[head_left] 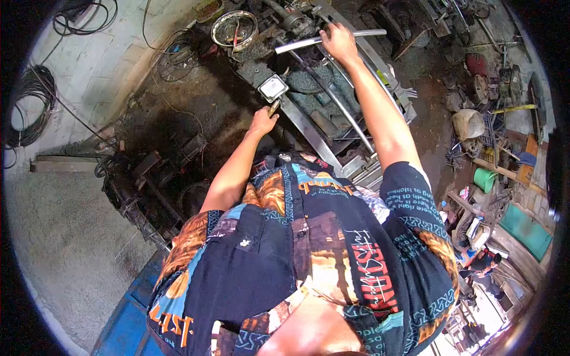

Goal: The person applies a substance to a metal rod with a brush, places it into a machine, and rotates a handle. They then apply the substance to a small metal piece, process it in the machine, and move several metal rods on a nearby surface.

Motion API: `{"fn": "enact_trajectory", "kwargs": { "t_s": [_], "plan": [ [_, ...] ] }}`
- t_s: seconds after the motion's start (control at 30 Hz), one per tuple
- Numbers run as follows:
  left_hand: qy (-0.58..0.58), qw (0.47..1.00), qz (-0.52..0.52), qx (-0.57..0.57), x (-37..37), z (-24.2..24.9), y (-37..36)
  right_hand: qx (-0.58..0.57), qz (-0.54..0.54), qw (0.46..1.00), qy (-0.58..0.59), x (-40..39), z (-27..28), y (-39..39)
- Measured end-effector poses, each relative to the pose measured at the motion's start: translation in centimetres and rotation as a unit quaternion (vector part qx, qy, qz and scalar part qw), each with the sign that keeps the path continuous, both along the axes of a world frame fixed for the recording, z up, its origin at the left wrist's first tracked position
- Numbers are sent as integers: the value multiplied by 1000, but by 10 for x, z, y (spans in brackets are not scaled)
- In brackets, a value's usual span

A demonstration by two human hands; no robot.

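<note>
My right hand point(339, 43) is closed over a slightly curved, shiny metal tube point(304, 44) that lies crosswise over the far part of a machine bed. My left hand point(263, 121) is wrapped round a short brass-coloured handle point(274, 108), just below a square metal box with a pale top point(274, 88). Between the two hands, a long thin rod point(341, 110) slants across the machine, with grey shavings point(304, 82) under it. A flat steel rail point(309, 132) runs from near the box toward my body.
Past the box stands a round metal pan point(234, 29) with a red-handled tool in it. Coiled cables point(37, 107) hang at the left wall. Dark machinery point(142, 184) stands on my left. On the right are piled parts, a green bucket point(484, 179) and a person point(484, 264).
</note>
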State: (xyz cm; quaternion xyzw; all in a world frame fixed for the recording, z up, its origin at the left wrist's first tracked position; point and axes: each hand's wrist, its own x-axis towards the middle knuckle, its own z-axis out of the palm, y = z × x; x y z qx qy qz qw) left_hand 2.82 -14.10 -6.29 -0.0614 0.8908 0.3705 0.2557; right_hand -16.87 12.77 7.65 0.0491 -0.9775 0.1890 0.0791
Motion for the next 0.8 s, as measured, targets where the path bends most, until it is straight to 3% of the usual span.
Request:
{"fn": "enact_trajectory", "kwargs": {
  "t_s": [0.07,0.17,0.43,0.8],
  "plan": [
    [-7,1000,10,8,15,3,5,59,7,998,-24,8,-6,16],
    [-6,1000,20,10,8,2,6,36,58,996,-56,-7,0,32],
    [-110,994,-15,5,21,5,21,95,24,993,-62,7,12,36],
    [-168,981,-95,7,28,1,40,112,-11,994,11,38,4,60]
  ]
}}
